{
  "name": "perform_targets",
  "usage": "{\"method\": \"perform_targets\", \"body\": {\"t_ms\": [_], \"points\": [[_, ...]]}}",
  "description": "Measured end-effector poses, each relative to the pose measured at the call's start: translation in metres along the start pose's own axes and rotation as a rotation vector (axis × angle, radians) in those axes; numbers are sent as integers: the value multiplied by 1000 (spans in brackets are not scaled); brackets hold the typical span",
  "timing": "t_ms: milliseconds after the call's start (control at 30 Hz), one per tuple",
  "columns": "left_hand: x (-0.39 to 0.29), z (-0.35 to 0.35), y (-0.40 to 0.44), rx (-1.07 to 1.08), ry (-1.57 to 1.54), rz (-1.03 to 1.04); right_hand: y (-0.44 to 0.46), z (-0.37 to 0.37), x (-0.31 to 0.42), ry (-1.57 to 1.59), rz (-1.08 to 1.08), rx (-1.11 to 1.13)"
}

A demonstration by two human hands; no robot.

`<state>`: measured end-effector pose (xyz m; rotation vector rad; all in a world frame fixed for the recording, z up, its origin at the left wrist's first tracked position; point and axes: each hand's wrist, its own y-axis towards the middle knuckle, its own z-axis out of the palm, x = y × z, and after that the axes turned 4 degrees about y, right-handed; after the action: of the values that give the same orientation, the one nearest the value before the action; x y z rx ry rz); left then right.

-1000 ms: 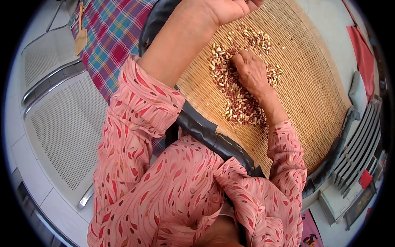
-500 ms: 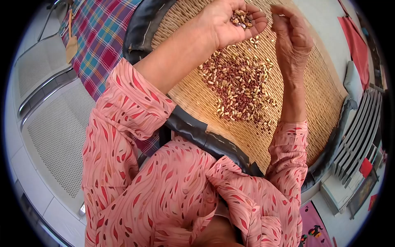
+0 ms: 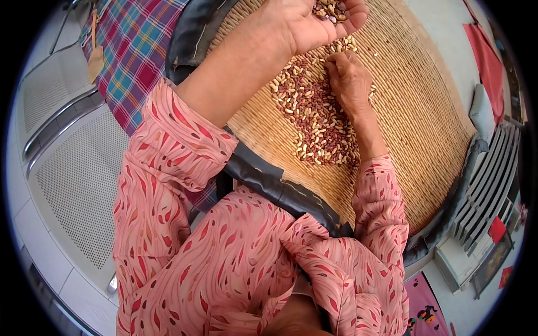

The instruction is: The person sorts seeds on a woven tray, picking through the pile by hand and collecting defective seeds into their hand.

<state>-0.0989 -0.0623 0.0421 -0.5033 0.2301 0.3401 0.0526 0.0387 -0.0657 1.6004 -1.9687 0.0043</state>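
My left hand (image 3: 307, 32) is palm up and cupped, at the top of the view, with a small heap of brownish and dark peanuts (image 3: 332, 11) in it. Part of its fingers is cut off by the upper edge. My right hand (image 3: 348, 81) is over the right side of a pile of loose red and pale peanuts (image 3: 319, 120), back turned up, with thumb and fingers pinched together. Whatever is between those fingertips is hidden. Beneath both hands lies a round woven tray (image 3: 414, 129) with a dark, stitched rim.
The tray's black rim (image 3: 274, 185) runs close in front of my body. To the left are a plaid cloth (image 3: 137, 45), a wooden spatula (image 3: 96, 61) and perforated metal seats (image 3: 78, 173). On the right stands a grey slatted object (image 3: 486, 185).
My right hand has moved left and down from beside my left hand to the pile. My left hand has shifted slightly upward, still cupping its peanuts.
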Motion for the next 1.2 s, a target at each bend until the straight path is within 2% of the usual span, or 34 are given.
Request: {"method": "perform_targets", "body": {"t_ms": [200, 300, 400, 433, 533, 633, 733, 767, 867, 933, 1133, 1200], "points": [[-4, -2, 1, 50, -10, 8, -4, 10, 0, -269, -92, 54], [-5, 3, -2, 23, 21, 31, -7, 7, -5, -205, -100, -22], [-1, -1, -1, -24, 54, 39, -4, -6, -17, 132, 110, -114], [0, -3, 0, -42, 68, 38, 1, -12, -23, 169, 84, -201], [6, -18, 9, -46, 91, 2, 29, -53, 4, 258, 315, -320], [11, -21, 11, -70, 68, -28, 58, -76, 34, 331, 13, -447], [10, -19, 12, -77, -10, -36, 66, -73, 32, 573, 66, -335], [8, -18, 11, -74, -43, -35, 68, -66, 27, 612, 72, -363], [0, -9, 2, -82, -97, 31, 56, -28, -3, 325, 89, -266], [-6, -8, 2, -25, -32, 65, 44, -5, -14, 148, 95, -78], [-14, -7, 1, 86, 11, 63, 36, 8, -15, -185, -1, 24], [-13, 0, -1, 33, -27, 64, 40, 12, -17, -259, -38, 46]]}}
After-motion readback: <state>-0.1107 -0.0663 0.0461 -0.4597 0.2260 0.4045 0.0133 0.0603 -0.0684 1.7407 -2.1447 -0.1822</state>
